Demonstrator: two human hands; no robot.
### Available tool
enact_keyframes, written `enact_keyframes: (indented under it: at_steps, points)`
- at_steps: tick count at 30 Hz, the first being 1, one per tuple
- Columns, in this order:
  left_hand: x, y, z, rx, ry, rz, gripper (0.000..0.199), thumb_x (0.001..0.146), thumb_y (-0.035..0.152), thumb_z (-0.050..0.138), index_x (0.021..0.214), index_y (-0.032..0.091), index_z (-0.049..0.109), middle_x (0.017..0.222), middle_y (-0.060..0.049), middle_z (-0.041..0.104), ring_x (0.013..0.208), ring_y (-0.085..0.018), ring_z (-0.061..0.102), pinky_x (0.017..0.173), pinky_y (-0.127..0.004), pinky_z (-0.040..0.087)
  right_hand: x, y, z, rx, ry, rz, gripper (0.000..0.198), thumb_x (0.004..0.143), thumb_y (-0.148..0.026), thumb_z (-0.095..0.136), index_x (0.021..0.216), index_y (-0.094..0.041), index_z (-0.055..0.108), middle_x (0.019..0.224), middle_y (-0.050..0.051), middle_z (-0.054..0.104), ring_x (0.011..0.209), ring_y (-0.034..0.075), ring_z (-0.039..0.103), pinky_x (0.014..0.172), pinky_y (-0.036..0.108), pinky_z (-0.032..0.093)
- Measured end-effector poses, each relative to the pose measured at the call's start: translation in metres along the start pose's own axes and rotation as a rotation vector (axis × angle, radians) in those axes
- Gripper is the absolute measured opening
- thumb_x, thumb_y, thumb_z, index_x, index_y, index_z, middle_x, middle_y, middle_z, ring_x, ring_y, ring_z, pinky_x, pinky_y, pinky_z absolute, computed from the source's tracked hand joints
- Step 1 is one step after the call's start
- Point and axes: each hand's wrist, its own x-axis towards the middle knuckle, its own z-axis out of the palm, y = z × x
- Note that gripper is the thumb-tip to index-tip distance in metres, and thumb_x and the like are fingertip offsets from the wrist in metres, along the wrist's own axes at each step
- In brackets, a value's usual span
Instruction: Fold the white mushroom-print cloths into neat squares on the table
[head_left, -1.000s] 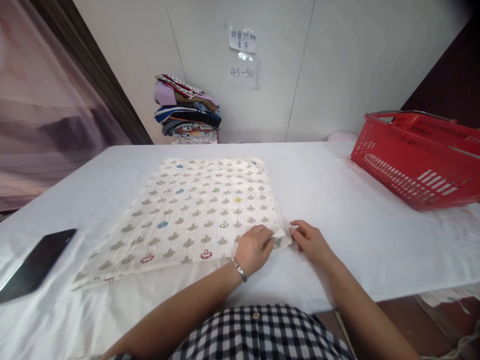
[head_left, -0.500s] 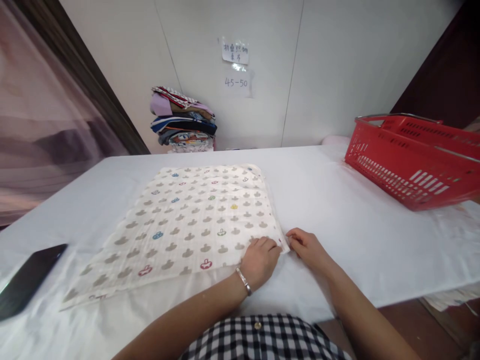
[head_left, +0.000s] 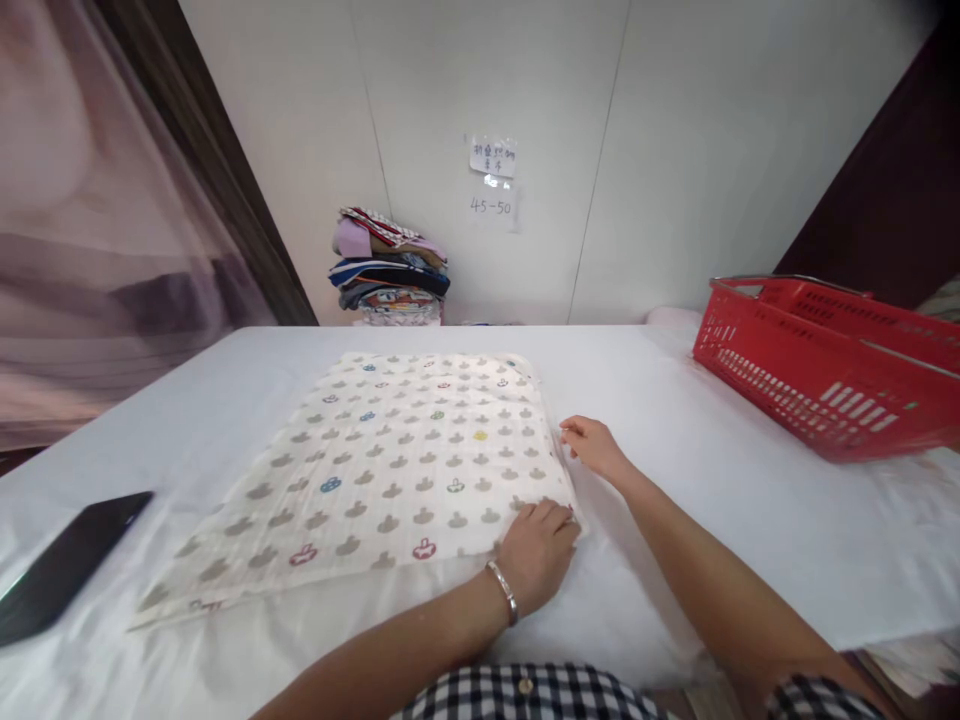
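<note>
A white muslin cloth (head_left: pixel 405 470) printed with grey mushroom shapes and a few coloured ones lies spread on the table, folded over, with its layers showing along the right edge. My left hand (head_left: pixel 538 550), with a silver bracelet at the wrist, rests palm down on its near right corner, fingers laid over the fabric. Just beside the cloth's right edge is my right hand (head_left: pixel 598 447), its fingers loosely bent and apart, with nothing seen in them. Whether its fingertips touch the edge I cannot tell.
A black phone (head_left: pixel 67 565) lies at the left of the white table (head_left: pixel 637 380). On the right stands a red plastic basket (head_left: pixel 810 370). Several folded fabrics form a stack (head_left: pixel 390 265) at the back, near a wall with paper notes (head_left: pixel 492 185). A curtain hangs left.
My right hand has left the near right corner and moved away from me along the cloth's right edge. My left hand stays on the corner. The view has tilted up slightly.
</note>
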Motion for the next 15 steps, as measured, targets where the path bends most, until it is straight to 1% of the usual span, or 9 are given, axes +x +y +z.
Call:
enact_keyframes:
  at_steps: [3, 6, 10, 12, 15]
  points:
    - [-0.002, -0.002, 0.000, -0.034, -0.006, 0.008, 0.018, 0.085, 0.022, 0.050, 0.102, 0.021, 0.054, 0.108, -0.002, 0.056, 0.100, -0.018, 0.046, 0.086, -0.034, 0.037, 0.030, -0.001, 0.016, -0.072, 0.005, 0.045, 0.024, 0.076, -0.019, 0.048, 0.096, -0.014, 0.061, 0.069, 0.001, 0.065, 0.049, 0.009, 0.055, 0.053, 0.021, 0.040]
    - [-0.003, -0.004, -0.001, -0.065, -0.017, 0.003, 0.019, 0.085, 0.022, 0.050, 0.103, 0.021, 0.053, 0.106, -0.002, 0.056, 0.101, -0.018, 0.046, 0.086, -0.034, 0.036, 0.045, -0.004, 0.027, -0.131, 0.019, 0.074, 0.030, 0.074, -0.020, 0.052, 0.101, -0.011, 0.061, 0.073, 0.003, 0.066, 0.052, 0.011, 0.056, 0.057, 0.022, 0.040]
    - [-0.003, -0.006, -0.004, -0.093, -0.038, 0.017, 0.022, 0.085, 0.024, 0.050, 0.107, 0.021, 0.052, 0.108, -0.002, 0.055, 0.102, -0.019, 0.045, 0.087, -0.035, 0.035, 0.048, -0.009, 0.030, -0.200, 0.053, 0.088, 0.039, 0.074, -0.022, 0.054, 0.111, -0.011, 0.057, 0.081, 0.005, 0.067, 0.068, 0.014, 0.060, 0.063, 0.023, 0.039]
    - [-0.003, -0.006, -0.006, -0.110, -0.047, 0.017, 0.023, 0.084, 0.024, 0.051, 0.107, 0.021, 0.052, 0.108, -0.002, 0.055, 0.102, -0.019, 0.045, 0.088, -0.035, 0.035, 0.047, -0.010, 0.030, -0.233, 0.062, 0.086, 0.041, 0.073, -0.023, 0.055, 0.113, -0.011, 0.056, 0.084, 0.005, 0.067, 0.076, 0.016, 0.060, 0.066, 0.023, 0.038]
    - [-0.003, -0.006, -0.007, -0.136, -0.044, 0.007, 0.024, 0.083, 0.025, 0.053, 0.107, 0.021, 0.052, 0.110, -0.003, 0.054, 0.103, -0.020, 0.044, 0.090, -0.035, 0.034, 0.045, -0.011, 0.030, -0.274, 0.055, 0.080, 0.042, 0.073, -0.026, 0.057, 0.113, -0.013, 0.056, 0.087, 0.005, 0.066, 0.081, 0.016, 0.059, 0.067, 0.023, 0.038]
